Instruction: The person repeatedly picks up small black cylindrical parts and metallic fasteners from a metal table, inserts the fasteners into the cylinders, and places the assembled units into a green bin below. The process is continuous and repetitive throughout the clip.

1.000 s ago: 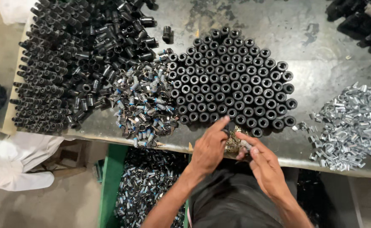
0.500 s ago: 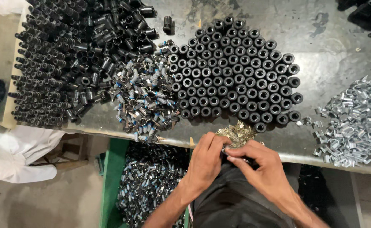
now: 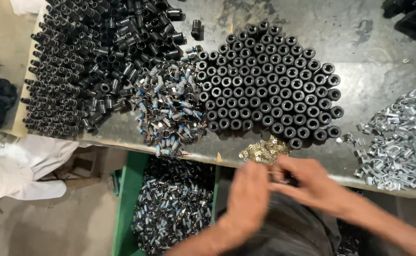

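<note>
Both hands are below the table's front edge, over my lap. My left hand (image 3: 248,199) is blurred by motion, with its fingertips meeting those of my right hand (image 3: 307,182). The right hand's fingers pinch a small dark part that is too blurred to make out. Just above the hands, a small heap of brass-coloured clips (image 3: 265,150) lies at the table edge. Behind it stands a dense cluster of upright black tubes (image 3: 269,80).
The grey metal table (image 3: 369,42) also carries a big pile of loose black tubes (image 3: 84,61) at the left, a heap of assembled pieces with blue tips (image 3: 170,109), and silver clips (image 3: 402,137) at the right. A green bin (image 3: 125,199) below holds more assembled pieces. A white cloth (image 3: 18,166) lies lower left.
My hands have pulled back from the brass clips at the table edge towards my lap. The left hand is now moving fast and is blurred.
</note>
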